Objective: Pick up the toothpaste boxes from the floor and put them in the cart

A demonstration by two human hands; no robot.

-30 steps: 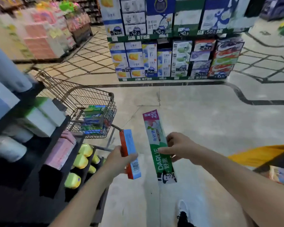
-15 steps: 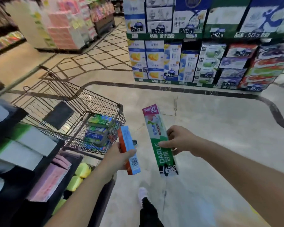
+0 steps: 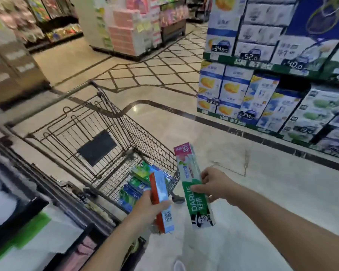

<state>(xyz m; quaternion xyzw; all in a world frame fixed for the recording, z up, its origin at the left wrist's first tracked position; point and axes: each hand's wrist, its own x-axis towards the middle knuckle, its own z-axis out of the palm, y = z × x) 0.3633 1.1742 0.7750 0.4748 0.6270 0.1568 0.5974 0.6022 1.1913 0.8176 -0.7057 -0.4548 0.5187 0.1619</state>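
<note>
- Left hand [image 3: 152, 205] grips an orange-and-blue box [image 3: 161, 200], barcode facing up.
- Right hand [image 3: 213, 184] pinches a green box [image 3: 194, 184] reading "DARLIE".
- Both are held beside the cart [image 3: 114, 122] rim.

A long green-and-white toothpaste box [image 3: 195, 184] with a pink top end and "DARLIE" printed down its face is held nearly upright, tilted slightly, gripped at mid-length by the right hand [image 3: 213, 183]. A shorter light-blue box with an orange side [image 3: 161, 200] and a barcode near its lower end is gripped by the left hand [image 3: 151, 205], just beside the wire cart [image 3: 114, 122]. Several green and blue toothpaste boxes [image 3: 138, 182] lie piled in the cart's near corner.
</note>
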